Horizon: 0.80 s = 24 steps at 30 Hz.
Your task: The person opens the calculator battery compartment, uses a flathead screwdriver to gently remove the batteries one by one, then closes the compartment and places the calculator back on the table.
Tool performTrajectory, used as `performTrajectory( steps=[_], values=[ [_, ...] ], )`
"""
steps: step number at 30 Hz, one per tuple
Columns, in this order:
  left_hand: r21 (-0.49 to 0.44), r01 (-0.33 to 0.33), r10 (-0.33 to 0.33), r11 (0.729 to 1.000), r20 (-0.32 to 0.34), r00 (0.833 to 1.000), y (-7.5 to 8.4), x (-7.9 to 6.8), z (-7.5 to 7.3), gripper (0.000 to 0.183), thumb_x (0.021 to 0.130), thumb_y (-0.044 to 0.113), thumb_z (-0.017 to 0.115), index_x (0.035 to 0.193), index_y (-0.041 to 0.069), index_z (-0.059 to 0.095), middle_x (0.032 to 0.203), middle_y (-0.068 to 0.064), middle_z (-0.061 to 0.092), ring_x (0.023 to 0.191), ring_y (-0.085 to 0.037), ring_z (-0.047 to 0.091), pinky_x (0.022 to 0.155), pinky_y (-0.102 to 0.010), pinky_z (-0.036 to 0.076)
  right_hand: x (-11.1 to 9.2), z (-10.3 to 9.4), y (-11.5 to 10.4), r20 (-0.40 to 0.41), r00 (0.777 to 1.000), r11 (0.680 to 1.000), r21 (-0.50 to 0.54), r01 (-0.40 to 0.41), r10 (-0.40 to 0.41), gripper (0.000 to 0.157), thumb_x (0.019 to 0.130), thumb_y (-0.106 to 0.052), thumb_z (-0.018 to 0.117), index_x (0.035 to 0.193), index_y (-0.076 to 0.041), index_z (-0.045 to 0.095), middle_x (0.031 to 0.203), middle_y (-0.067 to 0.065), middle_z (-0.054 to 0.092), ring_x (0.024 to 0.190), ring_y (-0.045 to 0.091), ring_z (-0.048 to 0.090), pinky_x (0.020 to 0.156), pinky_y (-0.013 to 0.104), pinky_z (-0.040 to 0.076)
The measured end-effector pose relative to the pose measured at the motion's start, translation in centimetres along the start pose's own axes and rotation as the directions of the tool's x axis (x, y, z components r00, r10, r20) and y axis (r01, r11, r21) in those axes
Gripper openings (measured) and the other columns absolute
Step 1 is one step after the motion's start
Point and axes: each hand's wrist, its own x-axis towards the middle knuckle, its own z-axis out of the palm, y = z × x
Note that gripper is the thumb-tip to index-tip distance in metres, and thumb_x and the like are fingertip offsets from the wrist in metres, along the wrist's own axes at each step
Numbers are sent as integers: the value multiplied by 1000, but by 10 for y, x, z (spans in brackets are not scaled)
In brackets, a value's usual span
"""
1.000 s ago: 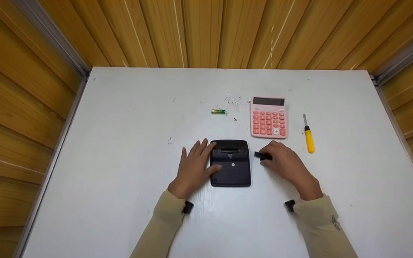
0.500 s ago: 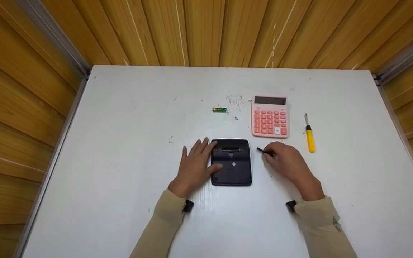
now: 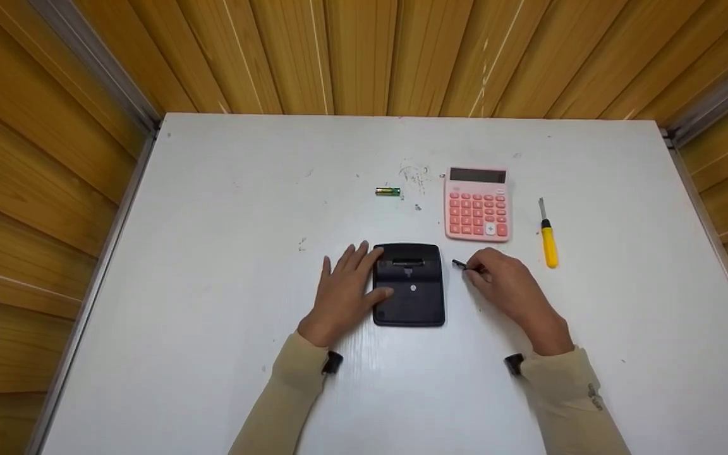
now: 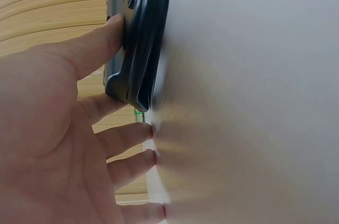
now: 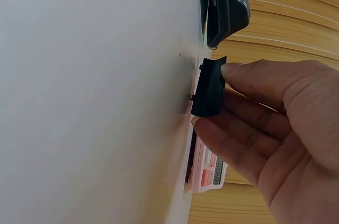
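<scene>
A black calculator point(image 3: 409, 309) lies face down on the white table, its battery slot point(image 3: 408, 262) uncovered near the top edge. My left hand point(image 3: 342, 297) steadies it from the left, fingers spread and straight. The thumb presses on its back and the index finger touches the upper left corner. To its right, my right hand point(image 3: 506, 284) pinches a small black battery cover point(image 5: 209, 87) between thumb and fingers. Small tabs stick out from the cover's edge in the right wrist view, and it is held close over the table, apart from the calculator.
A pink calculator point(image 3: 478, 212) lies face up beyond my right hand. A green and gold battery point(image 3: 387, 191) is farther back, left of it. A yellow-handled screwdriver point(image 3: 548, 243) lies at the right. Wood-look panels point(image 3: 364, 57) surround the table point(image 3: 212, 189).
The battery cover has turned in my right hand, from showing its broad side to a thin edge in the head view. My left hand stays on the black calculator.
</scene>
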Motion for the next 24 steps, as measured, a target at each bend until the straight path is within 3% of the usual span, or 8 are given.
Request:
performTrajectory(
  steps=[18, 24],
  values=[
    [1, -1, 1, 1000, 6, 1000, -1, 0, 0, 78, 102, 52, 68, 166, 21, 38, 172, -12, 30, 160, -33, 22, 124, -68, 10, 4, -3, -16, -90, 994, 998, -14, 54, -55, 19, 94, 1, 80, 109, -6, 70, 103, 8, 72, 94, 26, 69, 91, 46, 59],
    [-16, 1, -1, 1000, 8, 1000, -1, 1, 0, 78, 102, 52, 68, 166, 20, 38, 172, -12, 30, 160, -33, 21, 124, -68, 9, 9, -3, -22, -157, 980, 992, -26, 123, -126, 21, 92, 3, 81, 108, -6, 70, 103, 6, 72, 97, 23, 71, 91, 43, 59]
  ],
)
